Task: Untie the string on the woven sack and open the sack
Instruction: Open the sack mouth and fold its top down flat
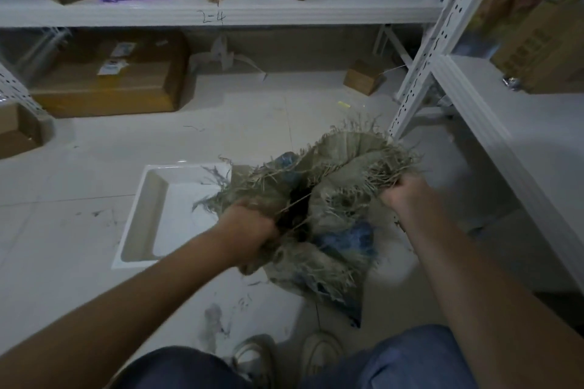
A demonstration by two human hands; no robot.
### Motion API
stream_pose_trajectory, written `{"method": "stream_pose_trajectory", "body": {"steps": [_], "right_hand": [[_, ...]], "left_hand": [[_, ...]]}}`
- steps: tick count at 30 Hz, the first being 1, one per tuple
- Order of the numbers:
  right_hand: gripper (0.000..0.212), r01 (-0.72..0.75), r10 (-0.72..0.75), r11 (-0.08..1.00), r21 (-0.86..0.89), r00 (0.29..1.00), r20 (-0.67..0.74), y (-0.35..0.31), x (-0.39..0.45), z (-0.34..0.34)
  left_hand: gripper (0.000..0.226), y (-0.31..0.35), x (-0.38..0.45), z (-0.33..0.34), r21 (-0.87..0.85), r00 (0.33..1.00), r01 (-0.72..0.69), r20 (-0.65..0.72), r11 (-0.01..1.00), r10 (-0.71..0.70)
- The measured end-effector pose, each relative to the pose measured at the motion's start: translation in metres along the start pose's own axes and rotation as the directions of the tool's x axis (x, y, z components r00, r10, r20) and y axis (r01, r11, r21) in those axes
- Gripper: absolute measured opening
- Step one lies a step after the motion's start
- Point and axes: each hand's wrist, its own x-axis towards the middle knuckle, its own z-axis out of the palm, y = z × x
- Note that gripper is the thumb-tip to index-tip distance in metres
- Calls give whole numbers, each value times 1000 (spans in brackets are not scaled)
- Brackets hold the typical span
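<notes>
A frayed, tan woven sack [341, 161] with blue printed patches stands on the floor in front of me. Its mouth is pulled apart, showing a dark gap in the middle. My left hand [252, 224] grips the left edge of the mouth. Over on the other side, my right hand [403, 194] is clenched on the right edge with its loose fibres. A thin string [295, 202] runs across the dark opening from near my left hand. Where the string ends is hidden among the frayed strands.
A white rectangular tray [164, 208] lies on the tiled floor left of the sack. White metal shelving [420, 73] rises at the right and along the back, loaded with cardboard boxes [107, 85] and parcels. My shoes and knees are at the bottom.
</notes>
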Motion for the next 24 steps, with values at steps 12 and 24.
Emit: {"method": "stream_pose_trajectory", "body": {"steps": [12,24], "right_hand": [[26,132,-126,972,-192,991,44,-6,-20,8],[53,-141,-6,805,576,969,247,-5,-8,6]], "left_hand": [[33,0,7,-21,-195,854,490,-88,850,-513],[91,-10,112,59,-320,846,459,-128,829,-518]]}}
